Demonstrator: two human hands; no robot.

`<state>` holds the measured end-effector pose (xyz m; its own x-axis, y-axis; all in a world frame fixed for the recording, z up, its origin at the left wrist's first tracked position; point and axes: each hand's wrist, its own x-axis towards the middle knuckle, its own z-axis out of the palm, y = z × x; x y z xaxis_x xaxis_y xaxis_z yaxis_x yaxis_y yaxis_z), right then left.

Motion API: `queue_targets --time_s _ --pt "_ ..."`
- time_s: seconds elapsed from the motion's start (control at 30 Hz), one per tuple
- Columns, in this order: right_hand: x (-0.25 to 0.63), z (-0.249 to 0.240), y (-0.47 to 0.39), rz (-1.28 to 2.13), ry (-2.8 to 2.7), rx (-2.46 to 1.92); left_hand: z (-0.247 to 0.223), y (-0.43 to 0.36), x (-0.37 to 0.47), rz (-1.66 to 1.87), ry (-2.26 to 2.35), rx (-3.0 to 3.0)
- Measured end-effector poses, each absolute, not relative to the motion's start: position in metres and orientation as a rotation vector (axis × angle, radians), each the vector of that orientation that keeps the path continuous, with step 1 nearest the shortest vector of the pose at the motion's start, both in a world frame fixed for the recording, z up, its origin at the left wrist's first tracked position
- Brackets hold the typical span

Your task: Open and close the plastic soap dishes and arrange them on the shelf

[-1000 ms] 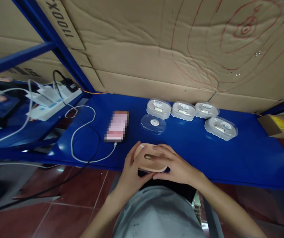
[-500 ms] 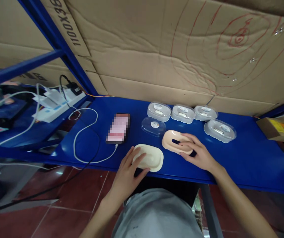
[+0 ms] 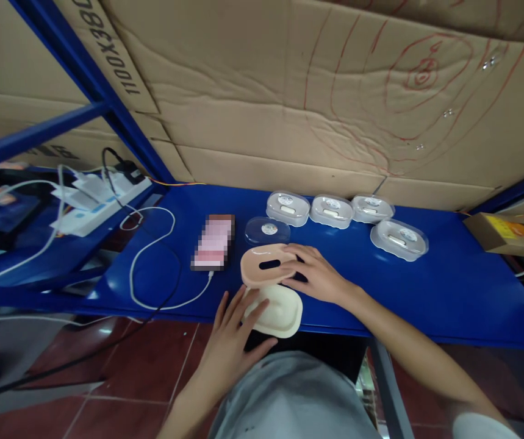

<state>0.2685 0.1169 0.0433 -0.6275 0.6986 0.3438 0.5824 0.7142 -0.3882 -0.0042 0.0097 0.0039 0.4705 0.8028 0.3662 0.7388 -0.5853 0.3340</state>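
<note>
My left hand (image 3: pixel 236 332) holds a cream oval dish (image 3: pixel 284 311) at its left side, fingers spread over it and the thumb by its near edge. The dish overlaps the shelf's front edge. My right hand (image 3: pixel 319 274) is closed on the right end of a peach oval cover (image 3: pixel 253 268) with a dark slot in its middle. This cover sits just beyond the dish and overlaps its far rim in view; whether they touch I cannot tell. Behind the cover lies a clear plastic lid (image 3: pixel 262 231) with a round label.
Several clear-lidded oval boxes (image 3: pixel 332 210) stand along the back of the blue shelf (image 3: pixel 445 292). To the left are a phone (image 3: pixel 213 242) on a white cable and a power strip (image 3: pixel 101 207). A cardboard box (image 3: pixel 504 235) sits at the right end.
My right hand has carried the peach cover left, from beside the cream dish to just behind it. The dish has come slightly nearer to me with my left hand. The view has shifted a little.
</note>
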Motion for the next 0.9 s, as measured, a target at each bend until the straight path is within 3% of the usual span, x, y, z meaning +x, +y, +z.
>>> queue_targets --time_s 0.3,0.6,0.77,0.9 --pt "0.255 0.058 0.118 0.178 -2.455 -1.126 0.003 0.009 -0.003 0.823 1.476 2.556" --pt "0.450 0.046 0.111 -0.409 -2.006 -1.952 0.003 0.011 0.014 0.936 1.650 2.423" --pt "0.452 0.043 0.060 -0.398 -2.065 -1.921 0.008 -0.010 0.046 1.044 1.284 2.473" --pt "0.416 0.060 0.030 -0.121 -2.338 -1.689 0.016 -0.020 0.079 0.955 0.928 2.353"
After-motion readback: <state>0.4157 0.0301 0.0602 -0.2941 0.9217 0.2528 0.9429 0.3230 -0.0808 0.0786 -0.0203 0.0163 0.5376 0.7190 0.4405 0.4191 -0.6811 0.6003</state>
